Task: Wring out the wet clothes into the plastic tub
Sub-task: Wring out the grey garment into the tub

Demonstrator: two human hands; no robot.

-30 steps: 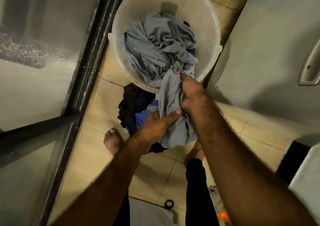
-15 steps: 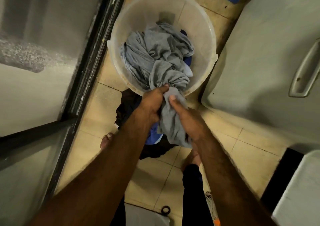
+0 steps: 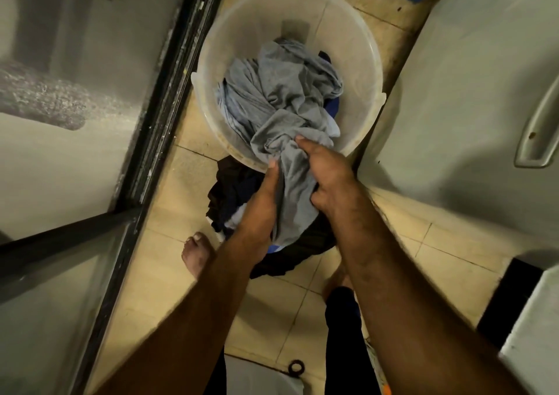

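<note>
Floor (image 3: 447, 243), beige tile, carrying everything listed below. Glass door (image 3: 90, 158), black-framed, along the left side. White panel (image 3: 484, 92) with a moulded handle (image 3: 538, 128), on the right. Plastic tub (image 3: 357, 71), round and translucent, standing on the floor between door and panel. Grey garment (image 3: 278, 92), crumpled, mostly heaped inside the tub, with one bunched length trailing over the near rim. Dark clothes (image 3: 236, 189), heaped on the floor against the tub's near side (some blue cloth among them). Left hand (image 3: 263, 201), clasping the trailing length, thumb laid along it. Right hand (image 3: 326, 170), fingers curled round the same length at the rim. Bare foot (image 3: 196, 252), left of the heap. Black ring (image 3: 295, 367), small, on the floor.
</note>
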